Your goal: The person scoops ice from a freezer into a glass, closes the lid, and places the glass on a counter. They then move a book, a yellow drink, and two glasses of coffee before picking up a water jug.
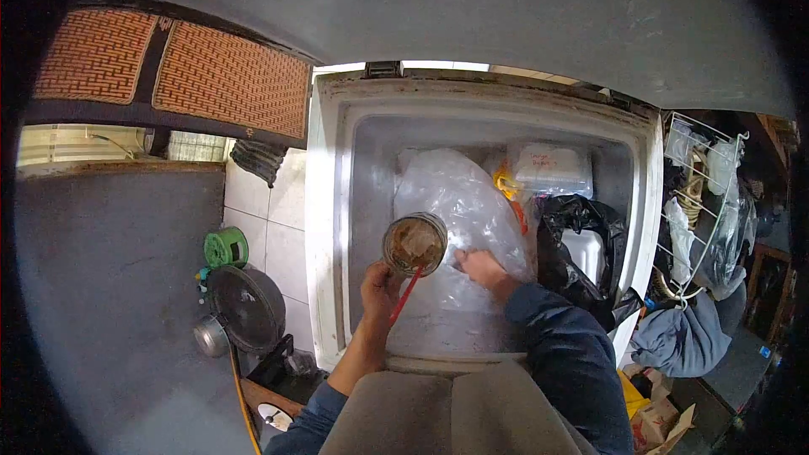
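Note:
My left hand [379, 291] is closed around the side of a round, clear-walled container [415, 244] with brownish contents, held over the left part of an open chest freezer. A thin red handle or stick [406, 297] slants out of it toward me. Inside the freezer lies a large, clear plastic bag [459, 194], bulging and whitish. My right hand [482, 270] reaches down onto this bag, its fingers closed at the plastic near the container. What the bag holds cannot be made out.
The freezer's white rim [324, 227] surrounds the bag. At its right sit a black plastic bag [581, 215] around a white box and a clear-lidded tub [552, 168]. A wire rack [704, 202] with bags hangs at right. A dark pan [246, 307] and green container [226, 247] are left.

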{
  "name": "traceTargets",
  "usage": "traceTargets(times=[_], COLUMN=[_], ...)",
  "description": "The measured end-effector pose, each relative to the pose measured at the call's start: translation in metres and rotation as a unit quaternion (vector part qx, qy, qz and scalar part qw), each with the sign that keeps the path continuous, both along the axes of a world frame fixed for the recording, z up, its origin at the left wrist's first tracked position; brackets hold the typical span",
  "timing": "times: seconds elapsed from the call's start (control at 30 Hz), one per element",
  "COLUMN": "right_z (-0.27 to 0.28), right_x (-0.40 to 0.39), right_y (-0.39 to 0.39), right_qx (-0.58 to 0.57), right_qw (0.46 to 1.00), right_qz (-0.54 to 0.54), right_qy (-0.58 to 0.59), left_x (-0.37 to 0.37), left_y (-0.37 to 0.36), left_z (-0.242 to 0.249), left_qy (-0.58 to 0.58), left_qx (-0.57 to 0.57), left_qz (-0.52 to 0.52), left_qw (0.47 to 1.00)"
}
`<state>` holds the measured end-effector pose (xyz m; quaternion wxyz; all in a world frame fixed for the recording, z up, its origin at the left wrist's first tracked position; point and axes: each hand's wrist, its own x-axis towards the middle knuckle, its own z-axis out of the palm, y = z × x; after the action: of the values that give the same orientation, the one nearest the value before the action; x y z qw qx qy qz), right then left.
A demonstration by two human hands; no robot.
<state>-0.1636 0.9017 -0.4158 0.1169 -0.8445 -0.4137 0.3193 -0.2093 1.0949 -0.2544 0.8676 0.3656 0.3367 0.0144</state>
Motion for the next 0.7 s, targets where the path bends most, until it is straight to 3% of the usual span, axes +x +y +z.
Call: traceTargets(times=[0.07, 0.1, 0.17, 0.23, 0.33, 0.4, 0.47, 0.5, 0.57, 0.7], right_z=[-0.009, -0.010, 0.009, 0.010, 0.023, 0.026, 0.021, 0.016, 0.003, -0.005], right_x=[0.001, 0.001, 0.000, -0.001, 0.005, 0.009, 0.005, 0.004, 0.000, -0.016], right_y=[0.000, 0.000, -0.002, 0.005, 0.009, 0.013, 0.023, 0.030, 0.046, 0.083], right_qx=[0.059, 0.060, 0.050, 0.040, 0.031, 0.037, 0.068, 0.068, 0.029, -0.038], right_qw=[0.954, 0.955, 0.999, 0.999, 0.999, 0.999, 0.992, 0.991, 0.976, 0.962], right_qz=[-0.259, -0.256, -0.020, -0.018, -0.003, 0.009, -0.050, -0.049, -0.169, -0.235], right_qy=[0.137, 0.138, -0.009, 0.006, 0.013, 0.007, 0.095, 0.100, 0.133, 0.131], left_x=[0.012, 0.013, 0.002, -0.003, -0.002, 0.005, -0.003, -0.008, -0.008, -0.004], left_y=[-0.008, -0.010, -0.003, 0.002, -0.002, -0.003, 0.000, 0.000, 0.003, 0.005], left_z=[0.013, 0.016, 0.007, -0.006, -0.010, 0.006, -0.008, -0.014, -0.006, 0.001], left_qy=[0.035, 0.074, 0.041, -0.003, 0.052, 0.044, 0.058, 0.072, 0.076, 0.020], left_qx=[0.018, 0.033, 0.002, -0.029, -0.027, 0.015, 0.035, 0.053, 0.037, 0.046], left_qz=[0.021, 0.048, 0.032, 0.006, 0.080, 0.026, 0.038, 0.045, 0.045, 0.017], left_qw=[0.999, 0.996, 0.999, 1.000, 0.995, 0.999, 0.997, 0.995, 0.995, 0.999])
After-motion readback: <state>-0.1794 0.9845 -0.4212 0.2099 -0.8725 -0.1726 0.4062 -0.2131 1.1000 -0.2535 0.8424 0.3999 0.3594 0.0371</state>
